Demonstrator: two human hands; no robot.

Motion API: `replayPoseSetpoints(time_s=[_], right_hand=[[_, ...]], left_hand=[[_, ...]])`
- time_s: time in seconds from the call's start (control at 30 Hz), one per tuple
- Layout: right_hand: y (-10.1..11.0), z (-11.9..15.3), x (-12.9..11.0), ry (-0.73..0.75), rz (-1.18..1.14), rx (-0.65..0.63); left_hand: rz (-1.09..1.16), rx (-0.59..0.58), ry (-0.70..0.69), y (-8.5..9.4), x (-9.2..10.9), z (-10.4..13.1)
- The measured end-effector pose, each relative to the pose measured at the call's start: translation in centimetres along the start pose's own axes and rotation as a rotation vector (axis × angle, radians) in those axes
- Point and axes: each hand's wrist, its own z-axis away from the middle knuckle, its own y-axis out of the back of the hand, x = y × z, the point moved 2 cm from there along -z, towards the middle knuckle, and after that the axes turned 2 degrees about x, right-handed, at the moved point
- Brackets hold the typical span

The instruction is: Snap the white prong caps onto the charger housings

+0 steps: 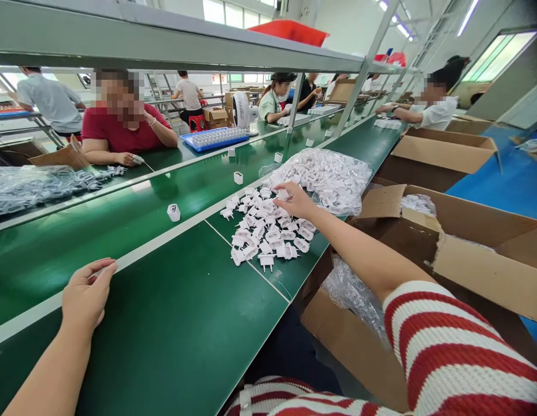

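"Right hand (299,202)?"
"At the heap of white plastic two-pin plugs (272,236) on the green worktop (177,323), curved around one; can't tell if gripped."
"Left hand (86,292)?"
"Left of the heap, fingertips pinched together."

Plugs (273,236) lie on the worktop (177,335), the bag (337,173) just behind them; boxes (489,268) stand right, the belt (203,193) runs left.

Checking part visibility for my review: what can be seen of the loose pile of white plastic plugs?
The loose pile of white plastic plugs is a jumble at mixed angles, some showing two pins, others oval ends. It lies on the flat green tabletop, across a pale line, beside a clear plastic bag of white pieces. The right hand is over it; grip unclear.
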Motion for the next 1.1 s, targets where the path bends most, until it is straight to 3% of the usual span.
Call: replayPoseSetpoints(time_s=[0.1, 0.33, 0.5, 0.6, 0.7, 0.8, 0.9, 1.0, 1.1], right_hand=[[-0.1, 0.5, -1.5, 0.023, -0.006, -0.088], [-0.7, 0.2, -2.9, -0.061, 0.066, -0.216], [-1.2, 0.0, -3.1, -0.075, 0.161, -0.264], [-1.8, 0.3, -3.2, -0.069, 0.199, -0.298], [-2.5, 0.9, -3.9, -0.049, 0.227, -0.256], [-3.2, 1.6, -5.7, 0.014, 0.227, -0.201], [-4.2, 2.3, -8.3, 0.095, 0.206, -0.211], [-5.6, 1.9, -10.5, 0.139, 0.207, -0.258], [-7.4, 0.4, -11.8, 0.143, 0.237, -0.329]], left_hand=[[0.070, -0.007, 0.085, 0.0, 0.2, 0.2], [0.140, -0.024, 0.056, -0.2, 0.4, 0.7], [0.052, -0.024, 0.066, -1.1, 0.3, 0.2], [-0.057, -0.030, 0.063, -2.6, 1.5, -1.2], [-0.175, -0.041, 0.013, -5.3, 4.2, -2.9], [-0.245, -0.072, -0.052, -8.6, 6.8, -4.3], [-0.253, -0.104, -0.056, -11.1, 8.0, -5.2], [-0.208, -0.104, -0.061, -12.0, 8.3, -5.0], [-0.141, -0.086, -0.135, -11.3, 8.3, -2.4]])
